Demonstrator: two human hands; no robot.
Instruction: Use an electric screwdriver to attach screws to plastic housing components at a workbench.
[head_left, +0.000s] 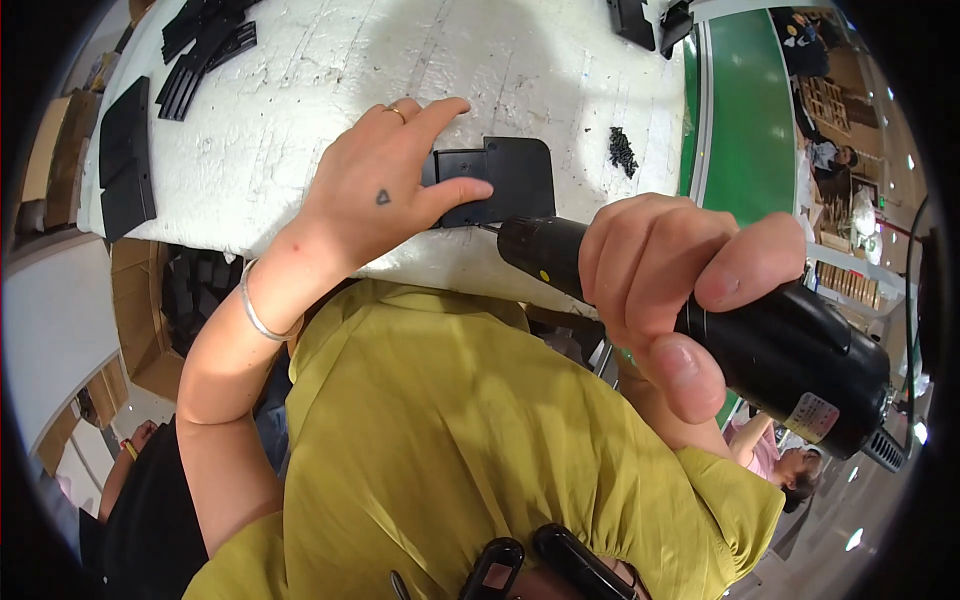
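My left hand holds a flat black plastic part down on the white-covered table. Its thumb presses on the part's face, while the index finger reaches out past the far edge. Wrapped round the body of a black electric screwdriver is my right hand. The screwdriver lies slanted, its nose pointing left, and its thin bit meets the near edge of the part by my left thumb. Whether a screw sits under the bit is too small to tell.
A small pile of black screws lies right of the part. More black plastic parts rest at the table's left, with others at its far corners. Below the left edge stands a cardboard box of dark pieces. Other people are around the table.
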